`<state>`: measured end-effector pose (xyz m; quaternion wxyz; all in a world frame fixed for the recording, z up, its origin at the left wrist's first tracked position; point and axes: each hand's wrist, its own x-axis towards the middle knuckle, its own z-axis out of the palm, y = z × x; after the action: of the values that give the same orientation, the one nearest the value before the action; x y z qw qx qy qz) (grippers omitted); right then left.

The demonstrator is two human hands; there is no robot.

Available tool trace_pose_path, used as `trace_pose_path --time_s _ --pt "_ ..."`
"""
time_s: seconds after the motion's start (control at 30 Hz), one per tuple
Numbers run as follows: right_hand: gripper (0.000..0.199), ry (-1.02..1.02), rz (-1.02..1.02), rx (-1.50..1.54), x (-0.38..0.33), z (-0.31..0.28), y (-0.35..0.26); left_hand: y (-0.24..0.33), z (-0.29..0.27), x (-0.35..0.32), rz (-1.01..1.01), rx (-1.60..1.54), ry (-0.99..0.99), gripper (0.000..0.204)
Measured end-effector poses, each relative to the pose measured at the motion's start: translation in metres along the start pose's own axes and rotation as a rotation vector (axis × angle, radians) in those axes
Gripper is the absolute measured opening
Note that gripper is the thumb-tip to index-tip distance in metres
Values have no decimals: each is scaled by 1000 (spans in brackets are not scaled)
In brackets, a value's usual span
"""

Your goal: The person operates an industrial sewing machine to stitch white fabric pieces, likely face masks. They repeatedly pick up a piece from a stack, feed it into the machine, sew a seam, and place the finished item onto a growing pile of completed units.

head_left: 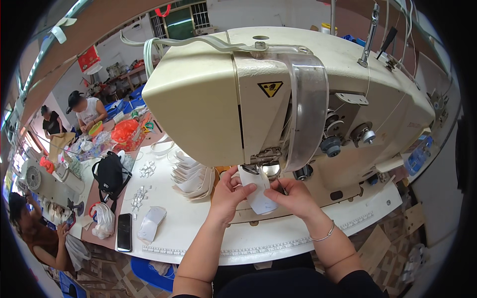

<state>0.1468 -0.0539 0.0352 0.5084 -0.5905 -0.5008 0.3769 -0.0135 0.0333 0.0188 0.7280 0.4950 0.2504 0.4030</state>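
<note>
A large cream sewing machine fills the middle of the head view. Under its head, both my hands pinch one small white piece of material. My left hand grips its left edge, thumb on top. My right hand, with a thin metal bangle at the wrist, holds its right side right below the needle area. The needle itself is hidden behind the machine head and my fingers.
A fanned stack of white cut pieces lies left of my hands on the white table. Further left lie a black phone, a white pouch, small metal parts and a black bag. Other people sit at tables on the left.
</note>
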Motion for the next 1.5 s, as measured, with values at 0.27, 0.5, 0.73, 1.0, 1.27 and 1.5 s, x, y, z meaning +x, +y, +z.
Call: trace_pose_path --time_s 0.27,0.5,0.73,1.0,1.27,1.5 --pt "25 -18 0 14 -3 1 3 2 3 5 -35 -91 31 63" --pt "23 1 -22 27 -1 3 1 7 -1 16 -39 -112 1 56" --pt "21 2 15 72 -3 -3 8 -15 9 0 -17 -107 183 45" --pt "20 -19 20 183 -4 1 5 -47 36 -36 -9 -372 144 13" --pt "19 -5 43 255 3 8 7 -37 23 -22 -4 -294 158 13" --pt "18 41 17 254 2 17 7 -25 19 -14 18 -175 162 10"
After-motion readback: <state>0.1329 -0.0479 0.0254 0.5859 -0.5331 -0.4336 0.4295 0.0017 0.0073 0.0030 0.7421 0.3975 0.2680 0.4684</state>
